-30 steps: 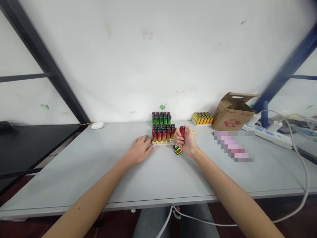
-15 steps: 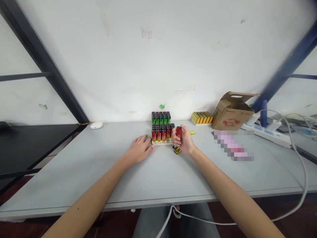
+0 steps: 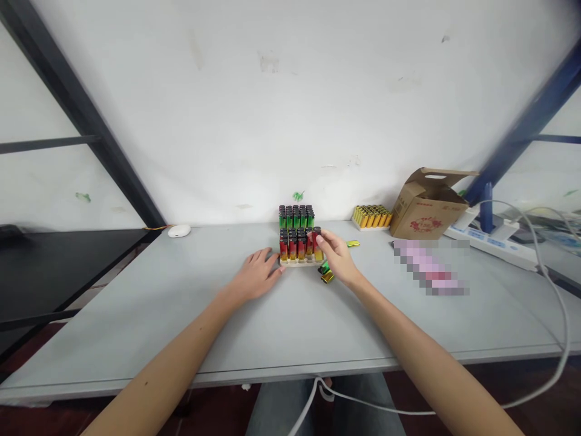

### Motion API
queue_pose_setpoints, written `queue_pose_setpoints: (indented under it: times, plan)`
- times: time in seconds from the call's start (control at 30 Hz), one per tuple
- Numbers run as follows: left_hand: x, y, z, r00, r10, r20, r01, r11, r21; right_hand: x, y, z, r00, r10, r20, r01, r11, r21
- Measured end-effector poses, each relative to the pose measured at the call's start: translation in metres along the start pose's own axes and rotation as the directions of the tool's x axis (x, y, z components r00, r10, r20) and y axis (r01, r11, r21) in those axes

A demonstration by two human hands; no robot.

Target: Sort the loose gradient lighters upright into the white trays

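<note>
Several red and yellow lighters (image 3: 293, 247) with black tops stand upright in rows in a pale holder (image 3: 296, 264). My right hand (image 3: 338, 257) pinches one red lighter (image 3: 318, 245) at the holder's front right corner, upright above or in its slot; I cannot tell which. My left hand (image 3: 257, 275) lies with fingers apart beside the holder, its fingertips at the left edge. Below my right hand, a green lighter (image 3: 324, 267) and a gold-coloured piece (image 3: 327, 277) lie on the table. Behind stands another group of green lighters (image 3: 296, 217).
A tray of yellow lighter bodies (image 3: 372, 217) stands at the back right, beside an open cardboard box (image 3: 426, 212). Farther right are a power strip (image 3: 492, 242) and white cable. A white case (image 3: 179, 231) lies at the back left. Another gold piece (image 3: 353, 243) lies behind my right hand.
My right hand has moved the red lighter left and down to the holder's front right corner. My left hand stays at the holder's left side.
</note>
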State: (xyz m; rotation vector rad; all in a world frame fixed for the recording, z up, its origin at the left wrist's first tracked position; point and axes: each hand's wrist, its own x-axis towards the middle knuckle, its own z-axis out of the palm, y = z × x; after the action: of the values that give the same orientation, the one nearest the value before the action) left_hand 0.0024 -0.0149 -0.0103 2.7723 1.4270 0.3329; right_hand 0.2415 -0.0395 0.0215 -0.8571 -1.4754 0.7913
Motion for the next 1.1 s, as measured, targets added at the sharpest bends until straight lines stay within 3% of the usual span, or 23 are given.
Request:
queue_pose_setpoints:
  times: [0.07,0.13,0.33,0.6,0.77,0.87,1.0,1.1]
  plan:
    - [0.000,0.000,0.000,1.000,0.003,-0.004,-0.003,1.000,0.003,-0.001,-0.001,-0.003,0.989,-0.142,0.026,0.145,0.969,-0.202]
    - [0.000,0.001,-0.001,1.000,0.003,0.001,-0.003,1.000,0.005,-0.002,0.001,-0.006,0.977,-0.203,0.063,0.213,0.917,-0.338]
    - [0.000,0.001,-0.001,1.000,-0.002,0.000,0.002,1.000,-0.003,-0.002,0.011,-0.010,0.973,-0.209,0.096,0.225,0.771,-0.596]
    - [0.001,0.000,0.001,1.000,0.005,-0.008,-0.005,1.000,0.005,-0.003,0.011,-0.012,0.972,-0.208,0.105,0.228,0.749,-0.622]
    - [0.000,0.000,0.000,1.000,0.012,-0.013,-0.012,1.000,-0.003,-0.003,0.013,-0.013,0.940,-0.336,0.066,0.289,0.677,-0.677]
    - [0.000,-0.001,0.001,1.000,0.018,-0.022,-0.019,1.000,-0.014,-0.003,0.013,-0.014,0.938,-0.347,0.018,0.258,0.662,-0.704]
    - [0.000,-0.002,0.002,0.999,0.017,-0.034,-0.018,0.999,-0.027,-0.001,0.015,-0.015,0.969,-0.247,-0.003,0.186,0.739,-0.648]
    - [0.000,-0.002,0.001,1.000,0.013,-0.025,-0.014,1.000,-0.026,0.004,0.020,-0.021,0.970,-0.202,-0.133,0.103,0.842,-0.529]
